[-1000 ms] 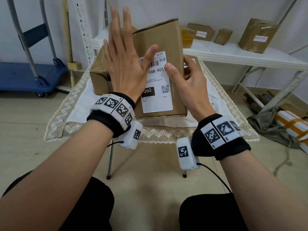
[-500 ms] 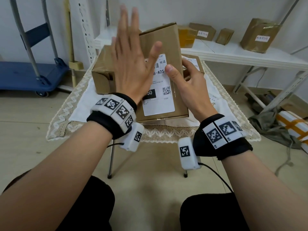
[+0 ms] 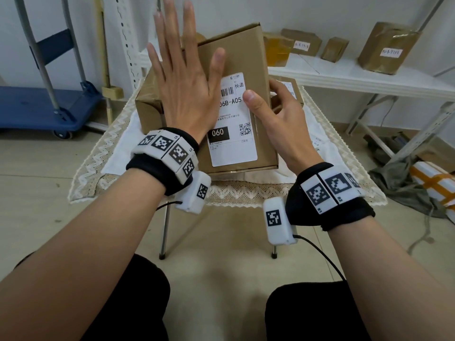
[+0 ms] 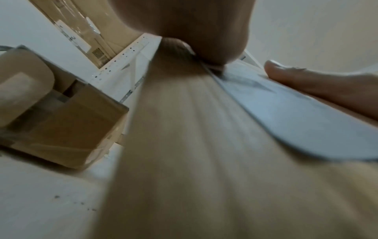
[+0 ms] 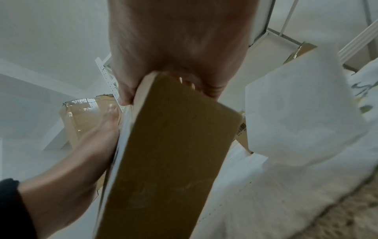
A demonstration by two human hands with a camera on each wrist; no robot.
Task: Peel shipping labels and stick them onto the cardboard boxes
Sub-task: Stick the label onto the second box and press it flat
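Both hands are on the cardboard box [image 3: 236, 57], which stands tilted on the counter [image 3: 98, 153]. With my left hand [image 3: 187, 89] flat, fingers straight and spread, I press on the box face over the left part of the shipping label [image 3: 234, 124]. With my right hand [image 3: 278, 119] I grip the box's right edge, thumb on the label, fingers curled behind. The label already lies on that face. I judge uneven pressing could trap bubbles or leave an edge lifting, and the tilted box could slip from my grip if I push too hard.
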